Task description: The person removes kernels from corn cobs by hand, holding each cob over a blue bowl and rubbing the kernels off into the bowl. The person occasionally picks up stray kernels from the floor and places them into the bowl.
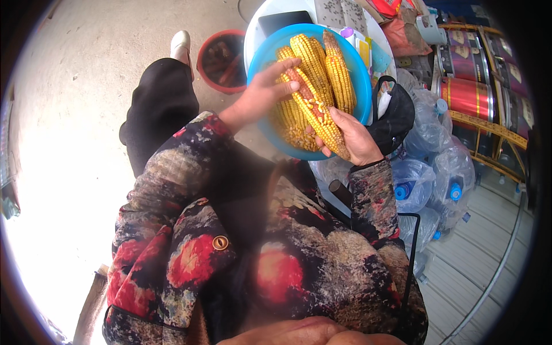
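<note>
My right hand (355, 136) grips the lower end of an ear of dried yellow corn (317, 114). Along its upper side runs a strip of bare reddish cob with loose kernels lying on it. At the far end of that ear, the thumb and fingers of my left hand (276, 84) rest around it. Both hands are over a blue plastic basin (364, 86), tilted on my lap side of the table. Several more whole ears (340, 79) lie inside it, and loose kernels (302, 137) gather at its near side.
A red basin (202, 64) with bare cobs stands on the concrete floor (95, 77). Under the blue basin is a white round table (267, 10) bearing a dark flat object (286, 21). Bagged plastic bottles (431, 172), a black bag (394, 125) and a rack of cans (468, 97) are on the right.
</note>
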`<state>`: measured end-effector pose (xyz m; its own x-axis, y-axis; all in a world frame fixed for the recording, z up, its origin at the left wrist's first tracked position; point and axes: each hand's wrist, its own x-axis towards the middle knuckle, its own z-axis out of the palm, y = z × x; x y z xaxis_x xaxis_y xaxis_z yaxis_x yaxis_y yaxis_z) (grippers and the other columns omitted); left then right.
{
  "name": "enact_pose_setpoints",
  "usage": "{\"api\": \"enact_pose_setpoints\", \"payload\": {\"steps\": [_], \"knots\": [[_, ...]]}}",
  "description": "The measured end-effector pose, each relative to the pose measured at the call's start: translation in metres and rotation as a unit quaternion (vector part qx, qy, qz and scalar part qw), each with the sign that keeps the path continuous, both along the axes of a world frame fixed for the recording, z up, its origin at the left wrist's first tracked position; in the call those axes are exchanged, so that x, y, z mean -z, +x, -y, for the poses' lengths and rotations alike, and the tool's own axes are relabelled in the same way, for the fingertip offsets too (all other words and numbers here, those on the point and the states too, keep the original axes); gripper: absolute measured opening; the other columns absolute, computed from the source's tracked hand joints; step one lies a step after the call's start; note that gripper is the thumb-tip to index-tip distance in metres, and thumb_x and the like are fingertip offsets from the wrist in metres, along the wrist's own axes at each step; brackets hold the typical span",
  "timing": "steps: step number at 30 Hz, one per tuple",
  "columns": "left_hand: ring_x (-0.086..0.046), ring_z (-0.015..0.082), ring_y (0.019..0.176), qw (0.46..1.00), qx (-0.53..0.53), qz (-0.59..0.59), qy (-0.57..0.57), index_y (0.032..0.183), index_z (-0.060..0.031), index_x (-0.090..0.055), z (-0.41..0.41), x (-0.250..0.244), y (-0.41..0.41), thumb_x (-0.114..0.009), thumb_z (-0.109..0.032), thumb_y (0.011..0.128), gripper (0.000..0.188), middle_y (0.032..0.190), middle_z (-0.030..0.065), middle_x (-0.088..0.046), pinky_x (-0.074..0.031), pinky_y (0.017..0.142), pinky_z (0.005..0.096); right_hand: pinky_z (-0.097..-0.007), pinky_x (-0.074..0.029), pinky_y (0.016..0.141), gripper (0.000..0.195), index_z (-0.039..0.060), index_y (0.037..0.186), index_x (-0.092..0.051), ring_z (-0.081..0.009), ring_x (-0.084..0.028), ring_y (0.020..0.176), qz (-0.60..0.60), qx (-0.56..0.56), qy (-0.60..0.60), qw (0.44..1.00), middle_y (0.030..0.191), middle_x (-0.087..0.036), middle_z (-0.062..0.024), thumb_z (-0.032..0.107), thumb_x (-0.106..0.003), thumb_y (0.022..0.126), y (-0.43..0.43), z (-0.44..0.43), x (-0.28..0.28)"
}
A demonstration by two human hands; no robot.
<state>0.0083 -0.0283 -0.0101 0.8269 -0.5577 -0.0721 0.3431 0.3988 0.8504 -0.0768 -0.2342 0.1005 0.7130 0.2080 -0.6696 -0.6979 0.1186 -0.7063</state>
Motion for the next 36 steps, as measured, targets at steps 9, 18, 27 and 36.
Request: {"api": "enact_pose_setpoints", "payload": {"steps": [9,18,27,36], "knots": [[-0.053,0.0169,0.126,0.998,-0.011,0.063,0.010,0.150,-0.0087,-0.048,-0.002,0.004,0.001,-0.066,-0.013,0.097,0.056,0.139,0.0044,-0.055,-0.043,0.109,0.0346,-0.0262,-0.050,0.047,0.037,-0.0004,0.129,-0.052,-0.0150,-0.064,0.066,0.001,-0.008,-0.017,1.000,0.093,-0.066,-0.0138,0.030,-0.049,0.107,0.001,0.000,0.001],[-0.055,0.0164,0.123,1.000,0.006,-0.010,0.018,0.146,-0.0087,-0.051,-0.003,-0.005,-0.001,-0.069,-0.017,0.096,0.054,0.133,0.0039,-0.058,-0.045,0.106,0.0342,-0.0261,-0.049,0.044,0.041,-0.0009,0.129,-0.051,-0.0119,-0.062,0.061,0.045,-0.073,-0.123,0.989,0.089,-0.065,-0.0105,0.035,-0.046,0.108,0.000,0.005,0.012],[-0.058,0.0167,0.118,0.997,0.009,0.032,0.069,0.146,-0.0051,-0.051,-0.003,-0.011,-0.006,-0.069,-0.022,0.097,0.055,0.128,0.0043,-0.062,-0.047,0.103,0.0324,-0.0241,-0.042,0.038,0.042,0.0013,0.122,-0.054,-0.0100,-0.054,0.048,0.043,-0.130,-0.272,0.952,0.074,-0.059,-0.0040,0.038,-0.040,0.109,-0.002,-0.010,0.001],[-0.059,0.0147,0.114,0.998,0.043,0.004,0.041,0.147,-0.0061,-0.049,-0.005,-0.018,-0.009,-0.068,-0.023,0.097,0.056,0.127,0.0073,-0.064,-0.049,0.099,0.0315,-0.0241,-0.048,0.043,0.041,0.0006,0.125,-0.054,-0.0105,-0.061,0.056,-0.042,-0.068,-0.119,0.990,0.083,-0.067,-0.0072,0.037,-0.042,0.109,-0.002,0.003,0.000]]}}
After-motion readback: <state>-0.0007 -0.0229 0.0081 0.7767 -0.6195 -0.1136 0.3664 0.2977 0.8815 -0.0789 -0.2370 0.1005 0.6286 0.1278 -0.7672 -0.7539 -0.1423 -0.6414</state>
